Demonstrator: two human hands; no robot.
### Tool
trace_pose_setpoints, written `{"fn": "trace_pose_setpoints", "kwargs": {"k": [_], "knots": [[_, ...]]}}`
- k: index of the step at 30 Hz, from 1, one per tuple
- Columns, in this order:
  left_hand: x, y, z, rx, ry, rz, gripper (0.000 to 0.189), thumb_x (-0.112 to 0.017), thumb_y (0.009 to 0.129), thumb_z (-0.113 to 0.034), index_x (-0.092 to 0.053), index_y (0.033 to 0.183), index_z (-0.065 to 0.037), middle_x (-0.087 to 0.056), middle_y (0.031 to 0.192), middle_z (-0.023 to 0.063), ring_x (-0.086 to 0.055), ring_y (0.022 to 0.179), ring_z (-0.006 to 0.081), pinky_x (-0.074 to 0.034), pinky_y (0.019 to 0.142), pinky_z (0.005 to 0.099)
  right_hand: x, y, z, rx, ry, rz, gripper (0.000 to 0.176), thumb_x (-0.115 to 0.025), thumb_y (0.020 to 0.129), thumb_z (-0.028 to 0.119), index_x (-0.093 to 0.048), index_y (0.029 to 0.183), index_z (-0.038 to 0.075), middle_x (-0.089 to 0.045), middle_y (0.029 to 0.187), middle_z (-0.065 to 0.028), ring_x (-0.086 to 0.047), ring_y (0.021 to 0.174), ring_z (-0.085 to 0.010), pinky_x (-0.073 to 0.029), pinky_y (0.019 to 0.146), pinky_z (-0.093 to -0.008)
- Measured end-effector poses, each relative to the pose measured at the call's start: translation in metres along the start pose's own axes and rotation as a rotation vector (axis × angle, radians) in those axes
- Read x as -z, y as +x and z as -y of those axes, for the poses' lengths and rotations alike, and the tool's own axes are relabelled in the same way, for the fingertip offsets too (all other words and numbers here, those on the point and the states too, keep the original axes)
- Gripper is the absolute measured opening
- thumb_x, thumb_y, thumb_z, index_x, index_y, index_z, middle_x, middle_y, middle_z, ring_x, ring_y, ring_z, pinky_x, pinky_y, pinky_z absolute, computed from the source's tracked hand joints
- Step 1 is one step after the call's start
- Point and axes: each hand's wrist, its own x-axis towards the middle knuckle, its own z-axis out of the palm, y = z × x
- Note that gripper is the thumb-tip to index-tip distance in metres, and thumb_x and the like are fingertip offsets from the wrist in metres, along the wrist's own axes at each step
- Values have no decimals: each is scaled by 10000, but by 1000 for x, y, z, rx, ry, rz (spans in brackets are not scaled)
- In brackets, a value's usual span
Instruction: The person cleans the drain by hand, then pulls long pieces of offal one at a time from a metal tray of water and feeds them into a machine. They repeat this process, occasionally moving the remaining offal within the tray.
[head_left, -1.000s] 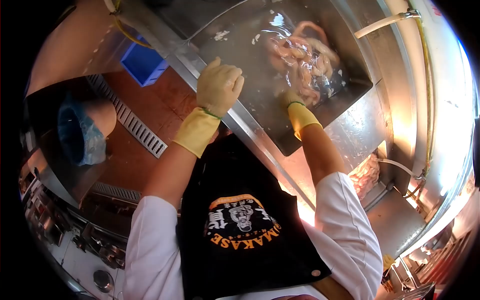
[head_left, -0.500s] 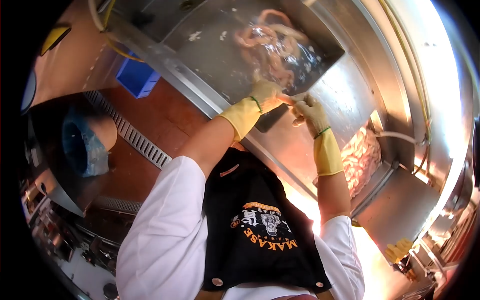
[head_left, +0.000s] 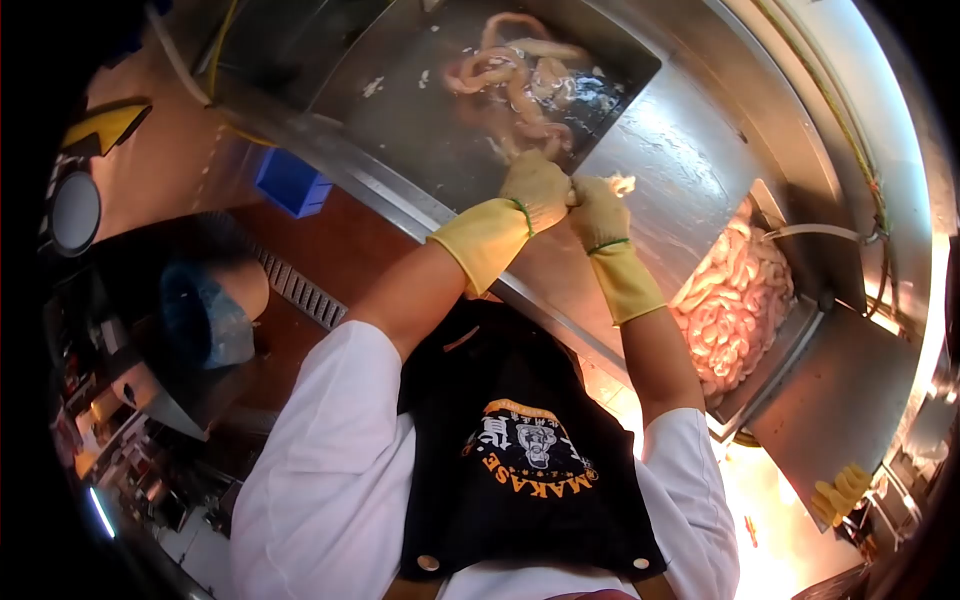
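Observation:
Both hands wear yellow gloves with green-edged cuffs and meet at the near edge of a metal sink. My left hand [head_left: 537, 190] is closed on the near end of a long pale pink intestine [head_left: 525, 95], which trails back into the water in the sink [head_left: 400, 130]. Close beside it, my right hand [head_left: 602, 212] is closed too, with a small pale scrap [head_left: 622, 185] showing above its fingers. Whatever lies between the two fists is mostly hidden.
A heap of pink intestines [head_left: 735, 310] fills a basin at the right. Yellow gloves [head_left: 842, 492] lie at the lower right. Left of the sink are a blue crate [head_left: 292, 183], a blue-lined bin [head_left: 215, 315] and a floor drain [head_left: 300, 290]. A white hose [head_left: 815, 231] crosses near the basin.
My right hand has drawn in against my left hand and turned, its fingers now closed. The stretch of intestine seen between the hands is no longer visible. The camera view has shifted.

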Motion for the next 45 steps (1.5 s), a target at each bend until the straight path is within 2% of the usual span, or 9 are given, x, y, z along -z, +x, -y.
{"fn": "trace_pose_setpoints", "kwargs": {"k": [11,16,23,29,33,36,40,43,45], "knots": [[-17,-15,-35,-39,43,-276,500,-757,797,-470,-815,856,24,-586,1470,226,-549,1339,445,-499,1067,534,28,-58,-58,170,-418,55,104,-638,931,186,-728,931,136,-733,996,-164,-699,999,-431,-584,780,-535],[-34,-13,-27,-11,54,-216,501,-763,821,-427,-812,955,53,-409,1667,208,-326,1523,545,-490,1129,492,58,-48,-39,0,-216,429,170,-659,982,270,-748,1003,126,-760,1006,-166,-731,956,-420,-568,879,-533],[-59,-6,-18,111,-105,-293,618,-715,917,-514,-740,1241,12,-515,1522,244,-378,1468,543,-452,1163,500,44,-58,-80,105,-131,285,229,-688,963,339,-735,988,116,-744,988,-172,-711,901,-427,-566,819,-496],[-48,-7,-31,221,-158,-309,762,-714,917,-582,-627,1397,3,-508,1513,204,-392,1469,506,-501,1111,501,70,-132,-182,-508,837,-183,151,-779,913,166,-747,1025,70,-707,837,-162,-710,810,-352,-540,749,-446],[-50,-9,-31,104,81,-501,693,-714,937,-549,-610,1452,-97,-624,1369,185,-628,1180,422,-582,914,471,74,-228,-351,62,-492,-230,254,-790,926,227,-777,1143,97,-780,1008,-66,-764,887,-232,-555,641,-356],[-53,-11,-25,9,331,-534,649,-697,959,-541,-612,1438,-111,-682,1276,162,-722,987,383,-607,832,461,96,-294,-369,-782,-329,13,296,-780,926,233,-750,1192,105,-758,1180,-91,-737,1036,-252,-558,756,-340],[-61,-7,-18,216,-167,-424,454,-679,971,-525,-717,1243,-164,-724,1136,100,-728,989,361,-593,859,490,116,-332,-383,-1065,-361,182,300,-763,932,217,-707,1179,55,-726,1120,-108,-694,1002,-225,-533,793,-311],[-63,-10,-13,61,-32,-404,276,-677,996,-425,-781,1107,-194,-729,993,41,-725,878,304,-575,771,443,122,-293,-365,-979,-199,52,308,-750,937,204,-675,1170,18,-702,1076,-120,-661,976,-204,-515,821,-289],[-65,-9,-12,67,-65,-422,280,-669,1000,-429,-799,1023,-182,-726,923,66,-721,843,305,-568,727,436,80,-253,-326,-390,-198,-413,213,-731,935,147,-667,1079,4,-661,993,-79,-596,918,-147,-500,787,-283]]}}
